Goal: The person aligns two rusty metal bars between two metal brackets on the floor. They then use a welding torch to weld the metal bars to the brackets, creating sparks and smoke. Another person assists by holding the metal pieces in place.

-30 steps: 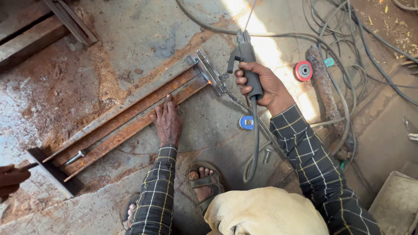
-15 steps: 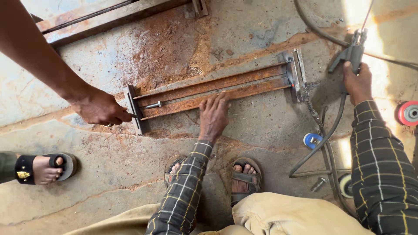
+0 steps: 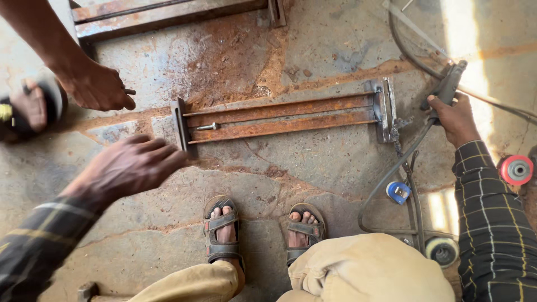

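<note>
Head view: left hand [image 3: 131, 165], now off the bars [image 3: 279, 117], is hovering open and empty, while right hand [image 3: 456, 117] is still gripping the electrode holder [image 3: 447, 84].

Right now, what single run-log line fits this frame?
left hand: open, near rusty steel frame end | right hand: gripping welding electrode holder | co-worker's hand: near frame end

harsh sun glare at upper right; left hand [image 3: 131, 165] motion-blurred.
</note>
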